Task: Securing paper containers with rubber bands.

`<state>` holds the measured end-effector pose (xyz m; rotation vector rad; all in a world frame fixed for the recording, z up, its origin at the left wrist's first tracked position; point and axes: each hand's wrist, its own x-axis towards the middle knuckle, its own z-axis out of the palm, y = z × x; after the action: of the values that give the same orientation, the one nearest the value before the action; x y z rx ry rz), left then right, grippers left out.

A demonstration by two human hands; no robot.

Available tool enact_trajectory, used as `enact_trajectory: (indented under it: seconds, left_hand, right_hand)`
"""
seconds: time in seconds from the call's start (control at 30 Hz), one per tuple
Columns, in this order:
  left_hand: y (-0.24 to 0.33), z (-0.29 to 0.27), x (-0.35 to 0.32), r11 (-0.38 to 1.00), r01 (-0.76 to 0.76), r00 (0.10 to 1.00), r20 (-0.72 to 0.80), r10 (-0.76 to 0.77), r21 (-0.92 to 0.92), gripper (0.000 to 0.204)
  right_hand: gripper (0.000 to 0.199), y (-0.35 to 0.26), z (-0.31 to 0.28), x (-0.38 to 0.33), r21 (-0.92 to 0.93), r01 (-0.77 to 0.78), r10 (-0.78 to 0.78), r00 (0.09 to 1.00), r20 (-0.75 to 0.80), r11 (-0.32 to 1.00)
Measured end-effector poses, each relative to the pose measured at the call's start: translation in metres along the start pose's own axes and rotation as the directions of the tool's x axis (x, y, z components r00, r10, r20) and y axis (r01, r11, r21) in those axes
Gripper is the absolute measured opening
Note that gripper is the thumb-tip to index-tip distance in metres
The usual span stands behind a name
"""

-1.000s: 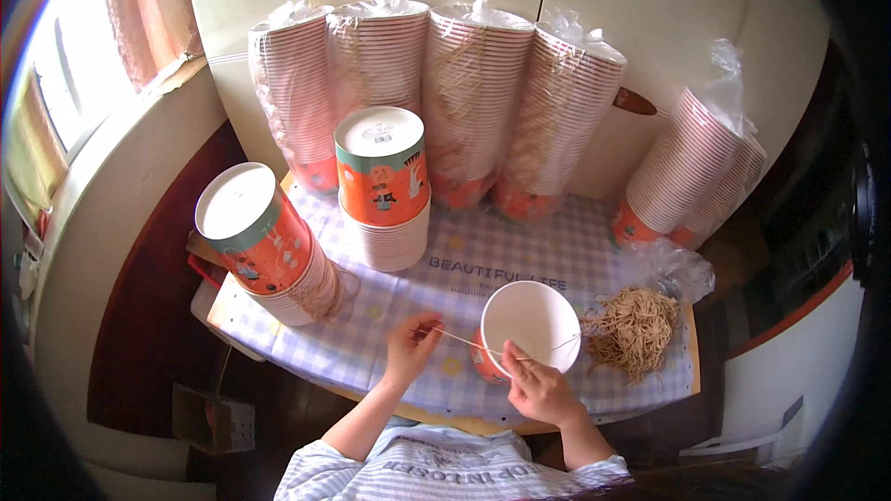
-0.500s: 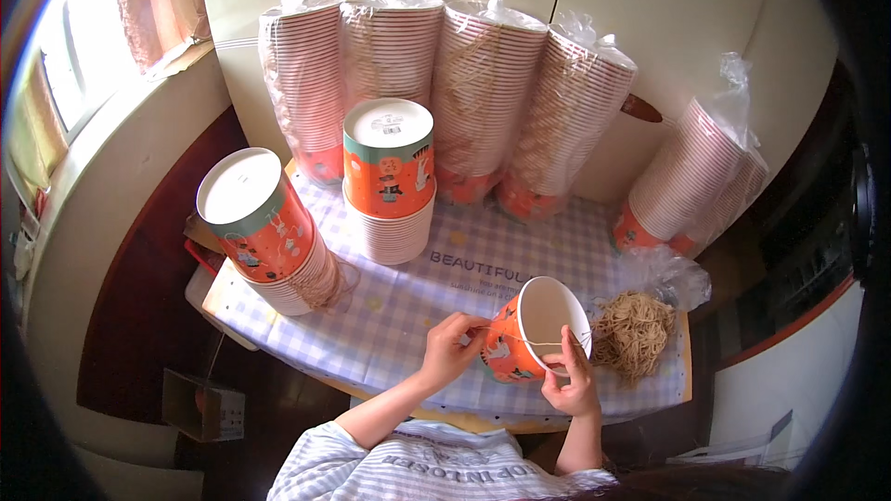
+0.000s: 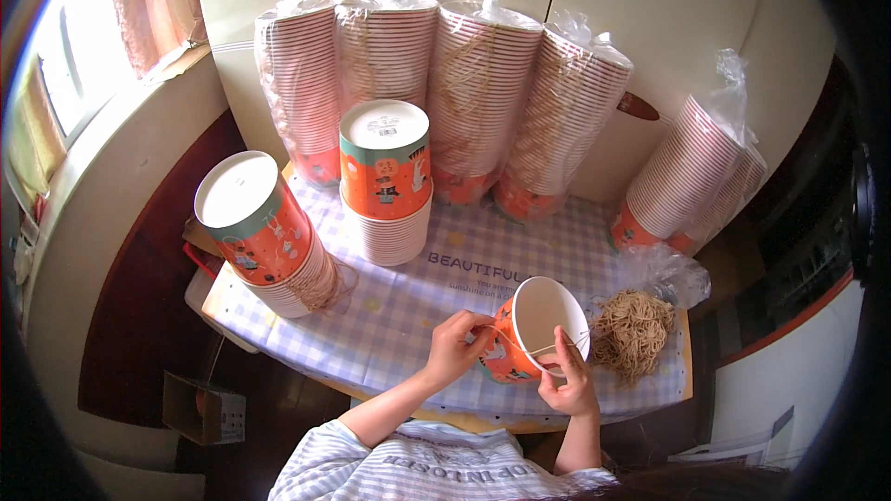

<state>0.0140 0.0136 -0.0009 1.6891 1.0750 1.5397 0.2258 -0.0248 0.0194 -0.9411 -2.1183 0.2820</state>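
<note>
Both hands grip the cup (image 3: 534, 334) near the worktop's (image 3: 408, 315) front edge: left hand (image 3: 457, 348) pinching its rim, right hand (image 3: 568, 380) closed below. Band heap (image 3: 633, 332) just right; cup stacks (image 3: 385, 186) stand behind, open cloth between.

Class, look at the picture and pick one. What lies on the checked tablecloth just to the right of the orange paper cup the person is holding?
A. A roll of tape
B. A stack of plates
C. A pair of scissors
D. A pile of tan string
D: a loose pile of tan string lies on the tablecloth beside the orange paper cup, which the left hand and right hand hold tilted.
</note>
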Motion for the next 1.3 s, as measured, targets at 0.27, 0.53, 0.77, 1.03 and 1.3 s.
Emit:
enact_trajectory:
  seconds: [0.27,0.53,0.77,1.03,1.3]
  left_hand:
    - [-0.004,0.003,-0.003,1.000,0.005,1.000,0.022,-0.005,-0.020,0.014]
    - [-0.007,0.001,-0.006,0.994,0.059,0.996,0.078,-0.052,-0.095,0.015]
    - [-0.008,-0.001,-0.004,0.992,0.067,0.994,0.093,-0.057,-0.111,0.016]
    - [0.000,-0.005,-0.003,0.989,0.129,0.987,0.107,-0.121,-0.069,0.021]
    - [-0.011,-0.009,-0.011,0.996,0.046,0.996,0.079,-0.052,0.073,0.018]
  right_hand:
    - [0.074,-0.004,-0.002,0.001,-0.022,0.017,-0.017,1.000,-0.009,1.000]
    - [0.075,-0.005,-0.001,0.001,0.030,-0.006,0.006,1.000,0.006,1.000]
    - [0.076,-0.004,0.000,-0.001,0.035,0.017,-0.018,0.999,0.027,0.999]
    - [0.071,-0.017,-0.001,0.007,0.073,0.000,-0.005,0.997,0.077,0.997]
    - [0.070,-0.022,0.005,0.007,0.155,-0.035,0.013,0.989,0.144,0.987]
